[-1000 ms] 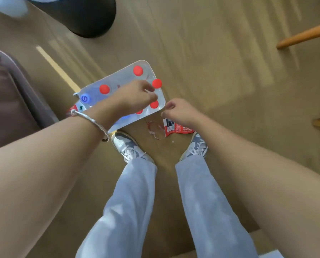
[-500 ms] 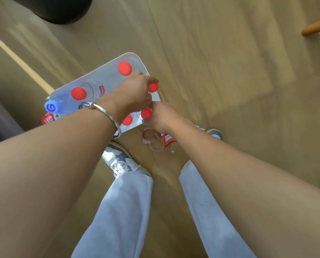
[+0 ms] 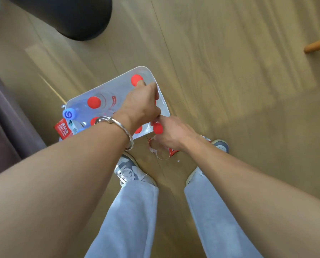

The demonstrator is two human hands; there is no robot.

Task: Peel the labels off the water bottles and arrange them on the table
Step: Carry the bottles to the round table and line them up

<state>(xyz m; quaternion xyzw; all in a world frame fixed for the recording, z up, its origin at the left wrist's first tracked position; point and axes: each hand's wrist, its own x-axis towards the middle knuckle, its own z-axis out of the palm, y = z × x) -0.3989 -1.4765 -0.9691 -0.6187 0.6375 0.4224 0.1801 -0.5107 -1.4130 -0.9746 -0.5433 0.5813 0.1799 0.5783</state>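
A clear plastic-wrapped pack of water bottles (image 3: 118,86) with red caps stands on the wooden floor in front of my feet. My left hand (image 3: 142,105), with a silver bangle on the wrist, reaches over the pack with its fingers curled down into the wrap among the caps. At the pack's near right corner my right hand (image 3: 172,133) grips a red-capped bottle (image 3: 157,128) just below its cap. A blue-capped bottle (image 3: 69,114) stands at the pack's left end. A peeled red label (image 3: 172,152) lies on the floor under my right wrist.
A red label or packet (image 3: 62,129) lies left of the pack. A loop of clear plastic (image 3: 161,157) lies between my shoes. A black round base (image 3: 77,19) stands at the top left, a dark sofa edge (image 3: 5,116) at the left, and a wooden leg (image 3: 317,46) at the far right.
My right hand moved from above the red label on the floor to the pack's near corner and took hold of a red-capped bottle. My left hand stayed on the pack.
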